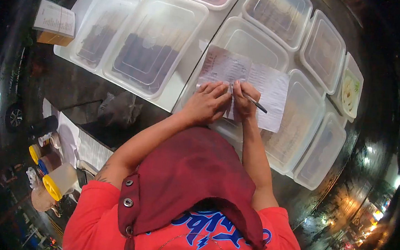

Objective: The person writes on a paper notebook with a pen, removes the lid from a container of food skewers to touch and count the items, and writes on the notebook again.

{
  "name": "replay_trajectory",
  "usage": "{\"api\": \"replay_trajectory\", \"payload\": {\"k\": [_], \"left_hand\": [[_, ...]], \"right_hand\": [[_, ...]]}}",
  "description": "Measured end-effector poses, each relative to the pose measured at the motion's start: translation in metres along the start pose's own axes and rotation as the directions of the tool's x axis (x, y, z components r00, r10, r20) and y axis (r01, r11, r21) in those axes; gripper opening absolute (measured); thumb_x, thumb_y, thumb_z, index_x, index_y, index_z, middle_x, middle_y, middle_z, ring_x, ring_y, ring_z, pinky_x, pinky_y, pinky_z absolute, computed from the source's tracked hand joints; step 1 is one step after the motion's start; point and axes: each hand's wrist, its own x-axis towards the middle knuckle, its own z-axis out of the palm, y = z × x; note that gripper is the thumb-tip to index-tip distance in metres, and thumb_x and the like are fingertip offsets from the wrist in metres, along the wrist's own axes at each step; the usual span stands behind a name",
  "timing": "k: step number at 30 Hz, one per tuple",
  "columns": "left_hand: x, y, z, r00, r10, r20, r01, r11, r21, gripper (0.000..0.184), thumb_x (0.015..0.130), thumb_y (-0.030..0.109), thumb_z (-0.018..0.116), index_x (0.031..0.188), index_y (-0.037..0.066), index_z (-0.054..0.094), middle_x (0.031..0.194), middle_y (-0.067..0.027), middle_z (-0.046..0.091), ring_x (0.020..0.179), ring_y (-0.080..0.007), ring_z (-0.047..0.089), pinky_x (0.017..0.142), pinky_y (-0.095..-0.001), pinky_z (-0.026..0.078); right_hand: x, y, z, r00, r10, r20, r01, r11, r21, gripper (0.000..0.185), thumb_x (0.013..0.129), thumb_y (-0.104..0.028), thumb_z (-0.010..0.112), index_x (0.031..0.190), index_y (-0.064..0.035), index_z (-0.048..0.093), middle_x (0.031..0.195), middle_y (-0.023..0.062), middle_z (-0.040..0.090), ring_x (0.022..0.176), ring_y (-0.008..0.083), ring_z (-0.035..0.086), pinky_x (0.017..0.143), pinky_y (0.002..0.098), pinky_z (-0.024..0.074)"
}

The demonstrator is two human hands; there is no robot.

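Paper [271,90] lies across lidded containers [296,131], its near edge under the left hand [208,100]; whether those fingers pinch it cannot be told. Loose pressure could let it slip. The right hand [246,98] grips a pen [261,107], which could pierce the sheet where raised lid rims leave gaps beneath.

This place seems to be a street stall, outdoors and at night. A white table [176,93] carries many lidded plastic tubs [157,44], and a sheet [271,88] with written lines lies over some of them. At the far left stands a printed card [55,17]. Nearer on the left there are jars [65,179] with yellow lids. On the right, the wet road [315,221] reflects bright lights [377,214], and at the left edge a vehicle wheel [14,116] is visible.
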Motion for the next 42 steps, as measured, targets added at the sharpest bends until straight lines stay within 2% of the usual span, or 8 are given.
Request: {"api": "replay_trajectory", "payload": {"k": [14,26,29,35,38,42], "left_hand": [[0.0,0.0,-0.003,1.0,0.0,0.0,0.0,1.0,0.008,0.048,0.078,0.027,0.063,0.122,0.01,0.051,0.13,-0.0129,0.046,0.128,-0.03,0.038,0.106,-0.0465,0.027],[0.0,0.0,0.0,1.0,0.004,-0.015,-0.004,1.0,-0.001,0.046,0.078,0.026,0.063,0.12,0.011,0.051,0.13,-0.0129,0.046,0.128,-0.0308,0.038,0.106,-0.0472,0.027],[0.001,0.0,-0.002,1.0,-0.007,0.006,0.007,1.0,-0.012,0.046,0.078,0.025,0.062,0.12,0.011,0.051,0.131,-0.0126,0.046,0.128,-0.0308,0.038,0.106,-0.0473,0.027],[0.001,0.0,-0.002,1.0,-0.001,-0.004,0.001,1.0,-0.008,0.045,0.079,0.025,0.061,0.121,0.012,0.051,0.132,-0.013,0.046,0.127,-0.0307,0.039,0.106,-0.047,0.027],[0.0,-0.001,0.002,1.0,0.002,-0.016,-0.002,1.0,-0.001,0.046,0.078,0.025,0.062,0.12,0.011,0.051,0.132,-0.013,0.046,0.127,-0.0308,0.039,0.106,-0.047,0.027],[0.001,0.0,-0.002,1.0,-0.002,0.006,0.002,1.0,-0.012,0.049,0.078,0.025,0.063,0.123,0.011,0.05,0.134,-0.0129,0.044,0.128,-0.031,0.038,0.106,-0.0469,0.027]], "right_hand": [[0.001,-0.004,-0.003,0.998,0.052,0.02,-0.053,0.998,0.025,0.033,0.087,-0.017,0.058,0.06,0.0005,0.05,0.058,0.0162,0.049,0.051,0.0296,0.049,0.051,0.0398,0.0374],[-0.001,0.006,0.002,1.0,-0.005,-0.022,0.006,1.0,0.027,0.032,0.086,-0.015,0.058,0.06,0.0012,0.048,0.057,0.016,0.047,0.049,0.0288,0.047,0.05,0.0394,0.0375],[-0.002,0.004,0.0,0.992,0.12,-0.031,-0.117,0.991,0.066,0.033,0.086,-0.016,0.058,0.06,0.001,0.047,0.056,0.016,0.046,0.05,0.0287,0.047,0.051,0.0398,0.0368],[0.0,0.004,-0.001,0.998,-0.056,-0.031,0.055,0.998,-0.02,0.033,0.086,-0.016,0.057,0.06,0.0003,0.047,0.058,0.0165,0.047,0.051,0.03,0.046,0.052,0.0409,0.0356],[-0.002,0.01,-0.001,0.999,0.017,-0.039,-0.017,1.0,0.001,0.032,0.086,-0.016,0.057,0.06,0.0,0.047,0.058,0.0163,0.047,0.052,0.0311,0.047,0.052,0.0416,0.0359],[0.0,0.005,-0.001,1.0,0.004,-0.021,-0.004,0.999,0.034,0.032,0.086,-0.016,0.057,0.06,0.0002,0.047,0.057,0.0158,0.047,0.052,0.0313,0.047,0.052,0.0422,0.0364]]}}
